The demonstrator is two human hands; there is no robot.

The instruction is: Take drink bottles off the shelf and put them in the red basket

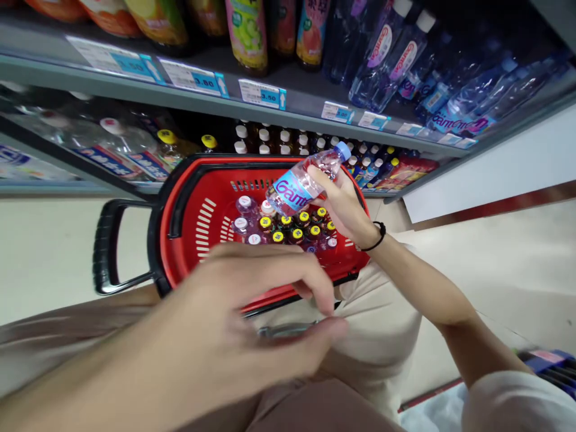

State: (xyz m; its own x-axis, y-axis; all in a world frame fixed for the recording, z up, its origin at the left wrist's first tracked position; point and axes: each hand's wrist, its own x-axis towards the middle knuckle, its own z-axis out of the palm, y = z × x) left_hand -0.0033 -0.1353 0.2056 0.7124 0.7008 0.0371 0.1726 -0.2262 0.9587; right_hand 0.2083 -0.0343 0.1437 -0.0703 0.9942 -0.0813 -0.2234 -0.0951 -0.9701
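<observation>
My right hand [339, 201], with a black band round its wrist, is closed round a small clear water bottle [294, 186] with a blue cap and a blue-and-pink label. The bottle is tilted over a red shopping basket [193, 210]. Inside the basket stand several dark bottles with yellow caps [297, 235] and several clear bottles with white caps [240, 225]. Close to the camera, my left hand [270, 300] is slightly blurred; its fingers are curved, with a gap between thumb and forefinger and nothing seen between them.
A drink shelf [306, 111] with price tags runs behind the basket. Larger water bottles [391, 60] stand upper right, and more bottles fill the lower shelf. The basket's black handle [117, 246] sticks out left. A white panel [490, 162] borders the shelf on the right.
</observation>
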